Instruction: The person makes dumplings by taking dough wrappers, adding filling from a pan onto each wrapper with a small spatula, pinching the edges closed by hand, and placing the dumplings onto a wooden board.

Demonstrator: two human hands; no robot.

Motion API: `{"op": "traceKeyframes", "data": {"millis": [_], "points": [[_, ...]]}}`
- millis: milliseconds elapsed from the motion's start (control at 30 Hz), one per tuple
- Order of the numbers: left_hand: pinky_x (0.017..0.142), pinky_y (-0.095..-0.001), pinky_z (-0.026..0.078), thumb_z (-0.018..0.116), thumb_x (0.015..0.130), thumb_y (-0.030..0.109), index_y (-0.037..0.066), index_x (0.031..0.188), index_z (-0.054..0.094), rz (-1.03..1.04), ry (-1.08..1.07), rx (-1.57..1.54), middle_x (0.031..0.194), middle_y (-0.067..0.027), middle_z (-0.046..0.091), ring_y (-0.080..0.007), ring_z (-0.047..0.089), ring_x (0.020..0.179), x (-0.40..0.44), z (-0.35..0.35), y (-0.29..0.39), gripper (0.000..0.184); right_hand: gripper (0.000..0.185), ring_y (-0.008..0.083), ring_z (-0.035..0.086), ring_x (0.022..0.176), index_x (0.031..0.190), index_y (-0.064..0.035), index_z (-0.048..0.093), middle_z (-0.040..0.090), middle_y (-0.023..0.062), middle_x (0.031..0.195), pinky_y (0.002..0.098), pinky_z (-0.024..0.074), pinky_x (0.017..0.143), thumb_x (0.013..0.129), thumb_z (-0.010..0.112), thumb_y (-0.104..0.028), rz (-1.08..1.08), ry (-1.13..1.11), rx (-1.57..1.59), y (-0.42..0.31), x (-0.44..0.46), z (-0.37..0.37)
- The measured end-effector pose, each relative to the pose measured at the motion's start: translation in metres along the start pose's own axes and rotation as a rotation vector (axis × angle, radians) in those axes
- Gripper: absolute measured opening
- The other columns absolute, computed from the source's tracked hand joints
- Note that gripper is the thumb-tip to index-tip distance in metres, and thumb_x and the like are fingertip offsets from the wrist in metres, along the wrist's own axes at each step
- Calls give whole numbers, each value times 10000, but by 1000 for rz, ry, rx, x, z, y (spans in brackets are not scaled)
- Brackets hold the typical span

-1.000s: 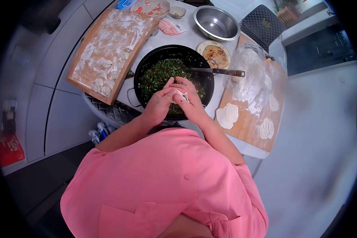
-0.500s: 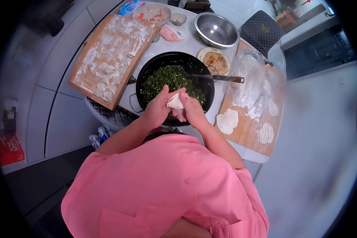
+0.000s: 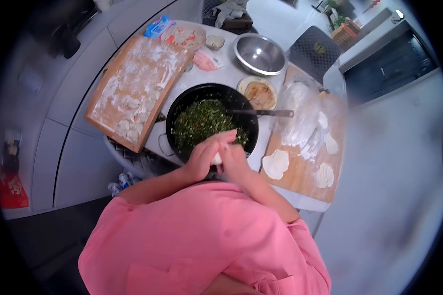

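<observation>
Over the near rim of a black pot [image 3: 171, 129], my left hand [image 3: 202, 158] and my right hand [image 3: 235, 160] press together around a white dumpling [image 3: 216, 159]. Only a small part of the dumpling shows between my palms; both hands are closed on it. Chopped green filling [image 3: 202, 120] lies in the pot, and a long-handled utensil [image 3: 275, 113] rests across its right rim. Right of the pot, round dough wrappers [image 3: 275, 164] lie on a wooden board [image 3: 295, 184]. Several shaped dumplings [image 3: 129, 130] sit on the floured board [image 3: 128, 73] to the left.
Behind the pot stand a steel bowl [image 3: 260, 54], a plate with a browned flatbread [image 3: 260, 94], a small bowl [image 3: 214, 42] and a large bowl with red bits [image 3: 184, 37]. A clear plastic bag [image 3: 300, 105] covers part of the right board. A chair [image 3: 315, 51] stands beyond the table.
My hands have drawn closer to my body and closed further around the dumpling, which shows less now. The camera view has shifted, so the table things sit slightly lower and left.
</observation>
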State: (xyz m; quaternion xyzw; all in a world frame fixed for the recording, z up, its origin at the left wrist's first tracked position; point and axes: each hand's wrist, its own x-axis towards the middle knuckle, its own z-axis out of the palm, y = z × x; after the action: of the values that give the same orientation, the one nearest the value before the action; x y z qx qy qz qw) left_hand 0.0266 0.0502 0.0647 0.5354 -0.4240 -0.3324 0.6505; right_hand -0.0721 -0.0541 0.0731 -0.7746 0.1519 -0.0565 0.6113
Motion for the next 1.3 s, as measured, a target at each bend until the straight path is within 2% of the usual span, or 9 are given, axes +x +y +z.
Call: {"op": "traceKeyframes", "data": {"millis": [100, 300, 500, 600, 700, 933, 1033, 1133, 1300], "points": [[948, -399, 398, 238, 929, 114, -131, 1114, 508, 306, 10, -2, 1200, -267, 502, -342, 523, 1085, -3, 8, 5, 408, 349, 412, 516, 546, 659, -21, 538, 548, 205, 617, 477, 402, 526, 899, 352, -193, -458, 231, -251, 2, -2, 7], [940, -428, 410, 264, 918, 113, -134, 1066, 535, 493, 63, 163, 1118, -280, 549, -376, 539, 1061, -2, 13, 2, 396, 322, 384, 515, 527, 631, -37, 494, 512, 173, 570, 474, 388, 502, 896, 356, -159, -593, 174, -359, -12, -6, 2], [982, -385, 350, 287, 974, 272, -80, 1216, 413, 196, 3, -144, 1304, -234, 396, -320, 477, 1145, -1, 10, -3, 446, 288, 366, 553, 605, 699, -33, 533, 544, 173, 627, 448, 414, 547, 893, 373, -174, -468, 160, -249, -11, 1, 0], [889, -343, 415, 376, 955, 292, 2, 1334, 231, 64, 91, -130, 1249, -155, 425, -230, 496, 1080, 1, 1, -20, 498, 278, 343, 577, 757, 919, -45, 603, 601, 166, 882, 404, 460, 657, 872, 430, -257, -475, 348, -400, -25, 11, 3], [798, -295, 468, 510, 889, 119, 46, 1243, 376, -355, 36, -700, 1058, -40, 512, -118, 525, 958, 2, -13, -21, 386, 491, 363, 499, 1028, 1089, -22, 594, 529, 192, 1137, 448, 366, 896, 919, 335, -404, -605, 301, -684, -29, 24, -5], [708, -233, 493, 596, 844, 177, 36, 991, 585, -552, 99, -333, 899, -56, 622, -123, 602, 785, -8, -85, -1, 204, 856, 289, 515, 1052, 1291, 58, 360, 545, 185, 1127, 454, 323, 966, 746, 584, -563, -240, 125, -1110, -11, 28, 13], [702, -253, 470, 649, 798, 203, 29, 934, 636, -128, 144, 272, 883, -41, 639, -122, 589, 773, 8, -181, -37, 221, 703, 293, 529, 1040, 1253, 32, 428, 566, 180, 1106, 443, 345, 947, 787, 594, -468, -226, 145, -1036, -3, 28, 13], [712, -280, 465, 688, 742, 193, 29, 892, 667, -282, 424, 447, 864, -42, 648, -130, 585, 774, 26, -280, -59, 224, 525, 314, 539, 1021, 1184, 8, 502, 576, 176, 1097, 417, 368, 915, 819, 590, -359, -156, 179, -919, 2, 27, 12], [698, -268, 462, 692, 716, 153, 38, 856, 679, -326, 376, 606, 833, -46, 649, -123, 581, 762, 37, -348, -66, 182, 421, 331, 550, 977, 1126, 13, 541, 589, 175, 1065, 410, 399, 860, 835, 578, -290, -76, 212, -829, 4, 26, 15]]}}
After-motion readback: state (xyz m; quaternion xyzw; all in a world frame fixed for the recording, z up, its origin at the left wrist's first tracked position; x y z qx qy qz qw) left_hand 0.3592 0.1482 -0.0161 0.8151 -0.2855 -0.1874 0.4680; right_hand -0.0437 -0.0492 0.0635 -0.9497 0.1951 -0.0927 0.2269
